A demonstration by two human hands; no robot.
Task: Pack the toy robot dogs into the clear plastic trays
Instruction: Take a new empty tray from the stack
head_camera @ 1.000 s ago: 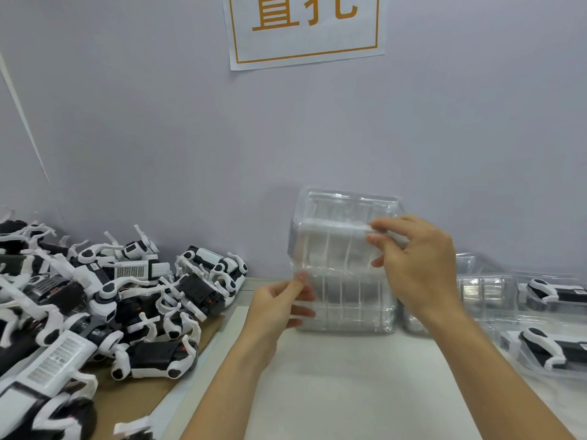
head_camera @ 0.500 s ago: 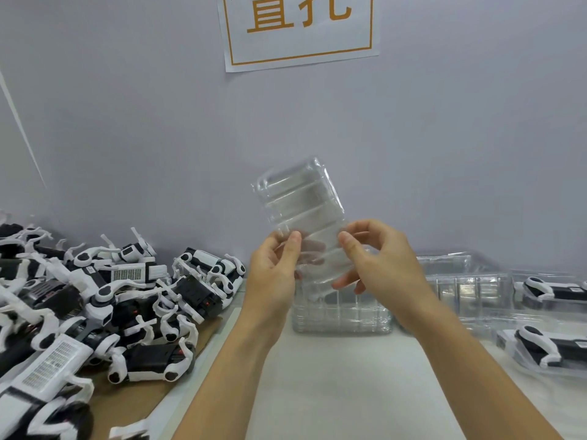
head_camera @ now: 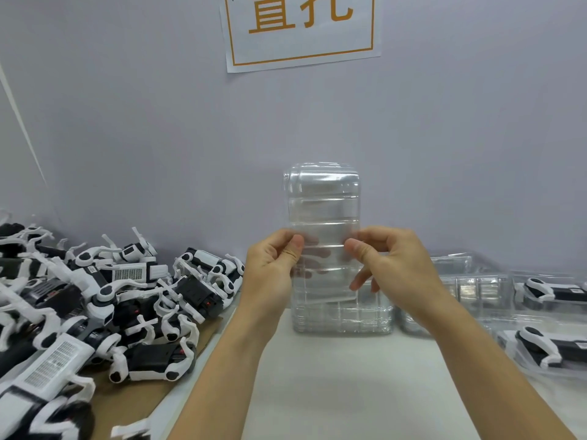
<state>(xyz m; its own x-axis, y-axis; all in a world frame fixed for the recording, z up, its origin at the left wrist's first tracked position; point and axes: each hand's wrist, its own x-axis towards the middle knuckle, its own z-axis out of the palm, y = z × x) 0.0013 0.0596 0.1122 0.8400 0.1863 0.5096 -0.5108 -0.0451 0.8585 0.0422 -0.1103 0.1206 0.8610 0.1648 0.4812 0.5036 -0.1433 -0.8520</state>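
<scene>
I hold a clear plastic tray (head_camera: 324, 208) upright in the air, long side vertical, in front of the wall. My left hand (head_camera: 273, 268) pinches its left edge and my right hand (head_camera: 390, 265) pinches its right edge, thumbs toward me. Behind and below it a stack of empty clear trays (head_camera: 343, 319) stands on the white table (head_camera: 349, 392). A heap of black-and-white toy robot dogs (head_camera: 104, 300) lies on brown cardboard at the left. Two packed trays with dogs (head_camera: 552, 347) lie at the right.
More empty clear trays (head_camera: 470, 284) are piled right of the stack. A paper sign with orange characters (head_camera: 298, 27) hangs on the grey wall. The cardboard (head_camera: 133, 398) with the dogs meets the table's left edge.
The tray was lifted off the stack by both hands, then turned from tilted left to straight upright. Both hands now grip its sides at mid-height.
</scene>
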